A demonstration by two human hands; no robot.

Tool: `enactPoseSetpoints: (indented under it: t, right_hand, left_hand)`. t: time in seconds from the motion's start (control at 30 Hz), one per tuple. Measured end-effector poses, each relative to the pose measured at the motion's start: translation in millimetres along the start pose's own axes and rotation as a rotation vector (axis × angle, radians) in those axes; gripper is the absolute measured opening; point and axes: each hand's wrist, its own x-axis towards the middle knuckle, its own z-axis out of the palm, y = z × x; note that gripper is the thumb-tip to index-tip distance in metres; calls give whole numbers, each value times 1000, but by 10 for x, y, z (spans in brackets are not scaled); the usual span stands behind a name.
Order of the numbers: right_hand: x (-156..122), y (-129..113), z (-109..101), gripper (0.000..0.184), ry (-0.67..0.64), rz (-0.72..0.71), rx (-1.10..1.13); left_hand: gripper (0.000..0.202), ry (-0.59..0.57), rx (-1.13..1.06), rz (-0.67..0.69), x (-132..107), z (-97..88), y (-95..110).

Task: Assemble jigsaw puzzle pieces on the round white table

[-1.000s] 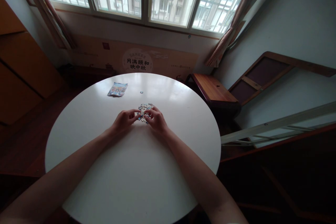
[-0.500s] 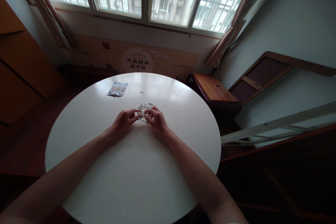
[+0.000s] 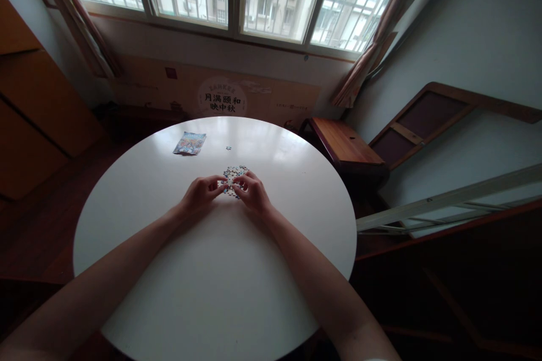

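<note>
A small heap of jigsaw puzzle pieces [image 3: 232,171] lies on the white round table [image 3: 203,276], pale with dark and bluish flecks. Over its near side, my left hand [image 3: 203,192] comes in from the left with thumb and fingers pinched together. My right hand [image 3: 254,194] faces it from the right, its fingers curled in the same kind of pinch. A pale puzzle piece [image 3: 230,181] shows between the two sets of fingertips, and both hands seem to grip it. Its exact shape is too small to make out.
Beyond the heap sits a single loose puzzle piece [image 3: 228,148]. A colourful printed packet [image 3: 189,144] lies at the table's far left. Past the right edge stand a wooden stool-like seat [image 3: 347,141] and a pale metal rail [image 3: 449,200]. Windows with bars are behind.
The hands stay in nearly the same place, with only a slight shift at the fingertips around the pale piece. The packet and the loose piece have not moved.
</note>
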Motion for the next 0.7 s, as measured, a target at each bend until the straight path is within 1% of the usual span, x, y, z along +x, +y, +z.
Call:
enactPoseSetpoints:
  t: [0.27,0.7]
  right_hand:
    - [-1,-10,2,13,2,5,-7]
    - [10,0,-2,12,-13,0,14]
  left_hand:
    - [33,12,10,13,-6,0,0]
    - [32,-12,42,12,-19,-27,41]
